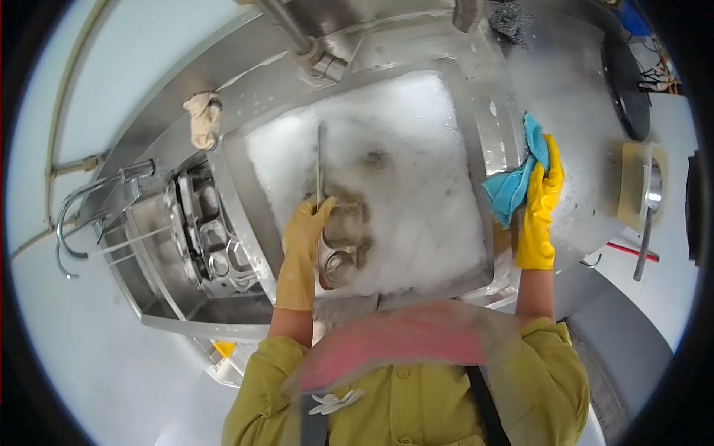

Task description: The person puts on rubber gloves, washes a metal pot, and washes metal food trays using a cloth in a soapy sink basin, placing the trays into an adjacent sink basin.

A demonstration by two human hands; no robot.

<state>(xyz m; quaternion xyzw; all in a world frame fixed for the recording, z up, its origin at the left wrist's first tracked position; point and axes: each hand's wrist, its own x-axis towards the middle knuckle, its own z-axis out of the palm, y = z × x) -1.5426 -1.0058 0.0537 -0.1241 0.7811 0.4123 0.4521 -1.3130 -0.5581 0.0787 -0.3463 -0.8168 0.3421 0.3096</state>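
My left hand, in a tan rubber glove, is closed on the edge of a metal compartment tray. The tray stands partly sunk in white suds, and its lower part is hidden by foam and murky water. One straight rim sticks up above my fingers. To the right of the sink basin, my right hand, in a yellow rubber glove, grips a blue cloth over the steel counter. The cloth hangs crumpled from the fingers, away from the tray.
Several metal compartment trays stand in the left basin. A beige rag lies on the ledge. A faucet reaches over the back rim. Steel wool sits at the back. At right are a plastic container and a ladle.
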